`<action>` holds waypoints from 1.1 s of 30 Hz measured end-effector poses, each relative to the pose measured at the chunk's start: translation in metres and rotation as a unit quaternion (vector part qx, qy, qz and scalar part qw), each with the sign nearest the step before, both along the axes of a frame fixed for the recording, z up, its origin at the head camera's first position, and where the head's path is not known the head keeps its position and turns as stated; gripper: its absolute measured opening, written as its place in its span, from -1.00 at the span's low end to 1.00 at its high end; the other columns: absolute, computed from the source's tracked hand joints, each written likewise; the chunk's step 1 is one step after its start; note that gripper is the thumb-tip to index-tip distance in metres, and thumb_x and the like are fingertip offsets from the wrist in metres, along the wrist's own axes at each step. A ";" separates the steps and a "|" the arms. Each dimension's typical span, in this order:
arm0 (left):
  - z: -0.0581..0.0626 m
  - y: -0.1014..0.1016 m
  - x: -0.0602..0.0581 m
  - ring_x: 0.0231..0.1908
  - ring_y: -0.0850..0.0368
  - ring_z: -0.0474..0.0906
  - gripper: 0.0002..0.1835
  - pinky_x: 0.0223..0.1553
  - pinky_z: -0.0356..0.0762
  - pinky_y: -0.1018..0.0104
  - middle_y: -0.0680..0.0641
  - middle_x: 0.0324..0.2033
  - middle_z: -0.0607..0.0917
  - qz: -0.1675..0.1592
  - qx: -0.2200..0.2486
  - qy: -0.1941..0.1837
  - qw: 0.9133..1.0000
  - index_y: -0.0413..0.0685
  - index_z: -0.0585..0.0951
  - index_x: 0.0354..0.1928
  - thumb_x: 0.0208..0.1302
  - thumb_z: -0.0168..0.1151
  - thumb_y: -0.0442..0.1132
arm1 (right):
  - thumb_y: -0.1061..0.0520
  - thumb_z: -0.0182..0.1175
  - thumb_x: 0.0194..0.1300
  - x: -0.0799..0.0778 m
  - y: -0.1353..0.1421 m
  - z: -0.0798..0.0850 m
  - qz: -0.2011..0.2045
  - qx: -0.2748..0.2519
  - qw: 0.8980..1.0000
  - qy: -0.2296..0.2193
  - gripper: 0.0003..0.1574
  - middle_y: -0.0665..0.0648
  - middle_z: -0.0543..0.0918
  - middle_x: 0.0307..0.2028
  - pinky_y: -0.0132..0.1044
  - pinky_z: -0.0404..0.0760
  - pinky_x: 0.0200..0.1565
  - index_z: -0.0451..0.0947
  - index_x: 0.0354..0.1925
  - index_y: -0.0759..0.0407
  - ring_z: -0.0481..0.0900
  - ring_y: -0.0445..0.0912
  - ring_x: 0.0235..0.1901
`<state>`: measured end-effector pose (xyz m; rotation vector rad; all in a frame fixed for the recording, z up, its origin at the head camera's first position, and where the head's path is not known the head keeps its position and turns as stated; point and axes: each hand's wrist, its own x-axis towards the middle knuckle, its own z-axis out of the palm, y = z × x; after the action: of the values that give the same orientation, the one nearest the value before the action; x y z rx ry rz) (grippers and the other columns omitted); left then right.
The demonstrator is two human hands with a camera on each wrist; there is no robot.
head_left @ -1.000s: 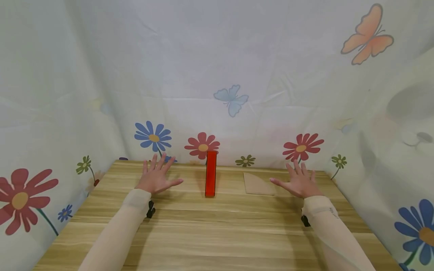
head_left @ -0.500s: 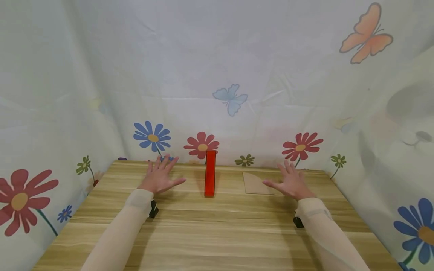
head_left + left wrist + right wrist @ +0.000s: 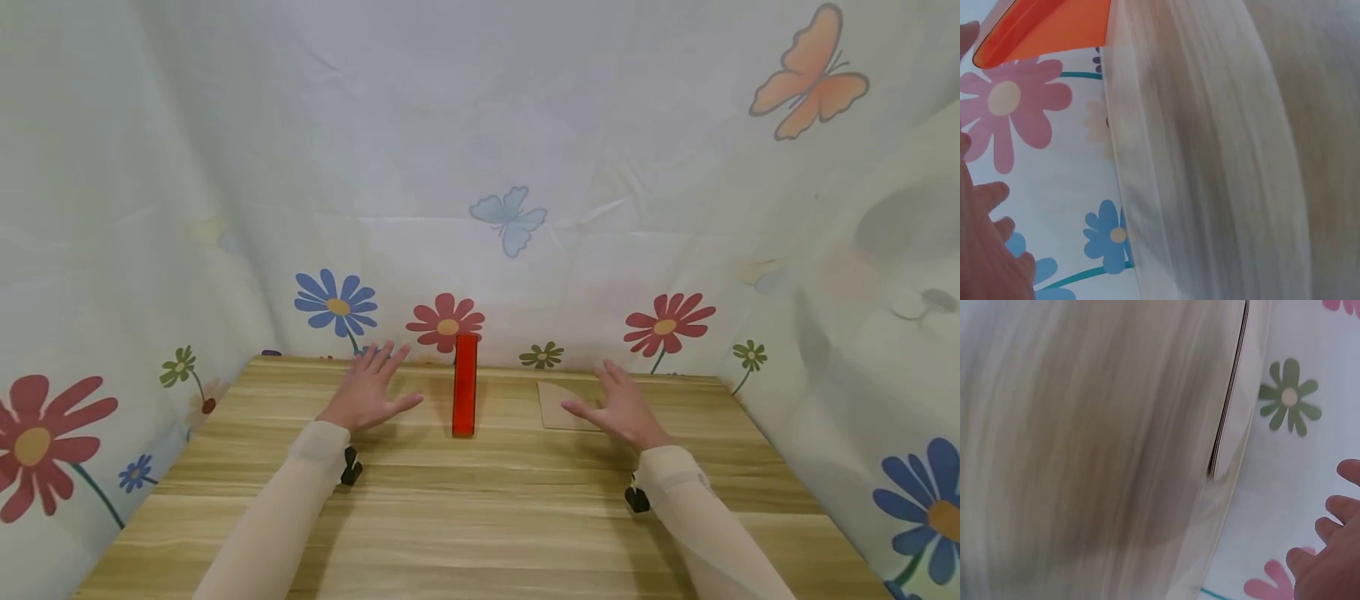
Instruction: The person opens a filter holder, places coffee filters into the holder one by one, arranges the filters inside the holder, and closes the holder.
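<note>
A narrow red upright piece (image 3: 465, 385) stands on the table between the hands. In the left wrist view it shows a glossy orange-red side (image 3: 1060, 31). The left hand (image 3: 369, 393) is to its left, fingers spread and thumb pointing at it, with a gap between. To the right lies a flat tan piece shaped like a quarter circle (image 3: 557, 407); its thin dark-lined edge (image 3: 1230, 394) appears in the right wrist view. Over its right part the right hand (image 3: 624, 410) is held with fingers extended, partly covering it. Neither hand holds anything.
The wood-grain table (image 3: 480, 517) reaches back to a white curtain (image 3: 420, 150) printed with flowers and butterflies. This curtain also closes in the left and right sides. A small black device (image 3: 351, 467) is strapped at each wrist.
Both hands have moved inward, the left to the right and the right to the left, so the right hand now overlaps the tan piece in view. The red and tan pieces have stayed put.
</note>
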<state>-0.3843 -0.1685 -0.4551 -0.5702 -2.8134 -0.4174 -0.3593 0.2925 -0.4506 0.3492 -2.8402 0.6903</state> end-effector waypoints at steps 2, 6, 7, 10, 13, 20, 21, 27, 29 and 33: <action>-0.002 0.003 -0.002 0.59 -0.37 -0.09 0.04 0.54 -0.09 -0.37 -0.23 0.61 0.08 -0.009 0.005 0.006 1.000 0.12 0.03 0.64 0.28 0.11 0.44 | -0.55 0.20 0.23 0.000 -0.007 0.000 0.007 -0.014 1.000 0.003 0.32 0.40 0.01 0.60 0.44 0.05 0.46 0.11 0.55 0.32 -0.01 0.38 0.56; -0.003 0.010 -0.004 0.60 -0.32 -0.04 0.04 0.52 -0.01 -0.35 -0.21 0.61 0.12 -0.019 0.035 0.005 0.999 0.16 0.02 0.65 0.27 0.12 0.44 | -0.52 0.23 0.23 0.001 -0.022 -0.001 0.019 -0.040 0.999 -0.002 0.29 0.40 -0.02 0.60 0.45 0.07 0.45 0.15 0.54 0.29 -0.02 0.40 0.56; -0.003 0.012 -0.004 0.59 -0.32 -0.02 0.03 0.51 0.02 -0.36 -0.21 0.60 0.14 -0.021 0.042 0.008 0.999 0.16 0.03 0.64 0.28 0.12 0.44 | -0.51 0.24 0.23 0.001 -0.026 -0.001 0.020 -0.044 0.999 -0.004 0.28 0.40 -0.04 0.61 0.45 0.07 0.45 0.15 0.54 0.29 -0.03 0.40 0.56; -0.002 0.019 -0.004 0.58 -0.30 0.04 0.02 0.49 0.08 -0.38 -0.19 0.59 0.18 -0.026 0.066 0.006 0.997 0.16 0.04 0.64 0.29 0.14 0.42 | -0.51 0.26 0.21 0.001 -0.037 -0.004 0.023 -0.061 0.998 -0.016 0.30 0.36 -0.10 0.63 0.44 0.04 0.46 0.13 0.55 0.27 -0.08 0.38 0.58; 0.000 0.025 -0.003 0.57 -0.28 0.08 0.02 0.47 0.13 -0.37 -0.15 0.59 0.19 -0.029 0.092 -0.005 0.995 0.15 0.04 0.64 0.30 0.17 0.40 | -0.52 0.28 0.19 0.001 -0.048 -0.005 0.025 -0.080 0.996 -0.028 0.33 0.31 -0.11 0.64 0.43 0.03 0.48 0.11 0.57 0.24 -0.09 0.34 0.59; -0.003 0.036 -0.008 0.56 -0.21 0.13 0.03 0.47 0.17 -0.32 -0.07 0.61 0.16 -0.031 0.153 -0.033 0.987 0.21 0.01 0.65 0.29 0.14 0.45 | -0.51 0.33 0.15 0.002 -0.077 -0.006 0.039 -0.122 0.990 -0.055 0.35 0.30 -0.02 0.63 0.38 0.02 0.50 0.10 0.57 0.21 -0.04 0.30 0.59; -0.004 0.037 -0.009 0.57 -0.21 0.13 0.04 0.47 0.16 -0.32 -0.06 0.61 0.16 -0.032 0.161 -0.036 0.986 0.21 0.00 0.65 0.29 0.14 0.46 | -0.51 0.34 0.13 0.002 -0.082 -0.007 0.038 -0.128 0.989 -0.059 0.35 0.29 0.00 0.62 0.36 0.02 0.51 0.11 0.57 0.21 -0.02 0.29 0.59; -0.006 0.046 -0.012 0.57 -0.23 0.12 0.00 0.49 0.12 -0.32 -0.08 0.60 0.18 -0.045 0.208 -0.048 0.976 0.19 0.03 0.64 0.33 0.16 0.41 | -0.50 0.39 0.09 0.001 -0.106 -0.013 0.039 -0.162 0.983 -0.072 0.34 0.25 0.08 0.61 0.28 0.08 0.53 0.18 0.55 0.20 0.03 0.24 0.59; -0.007 0.050 -0.013 0.56 -0.24 0.14 -0.03 0.49 0.12 -0.33 -0.12 0.58 0.22 -0.047 0.227 -0.053 0.971 0.15 0.05 0.64 0.36 0.19 0.34 | -0.48 0.40 0.10 0.002 -0.115 -0.016 0.037 -0.175 0.981 -0.074 0.32 0.26 0.12 0.60 0.28 0.12 0.52 0.19 0.54 0.21 0.08 0.25 0.57; -0.007 0.057 -0.014 0.54 -0.24 0.18 -0.07 0.50 0.11 -0.31 -0.17 0.55 0.28 -0.043 0.258 -0.076 0.962 0.10 0.05 0.64 0.40 0.22 0.24 | -0.40 0.45 0.12 0.004 -0.132 -0.020 0.029 -0.214 0.973 -0.082 0.25 0.30 0.28 0.52 0.28 0.25 0.46 0.24 0.51 0.23 0.23 0.28 0.50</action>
<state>-0.3984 -0.1110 -0.4623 -0.5567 -2.6524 -1.2098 -0.3551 0.1601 -0.4703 0.3139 -2.7299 1.3683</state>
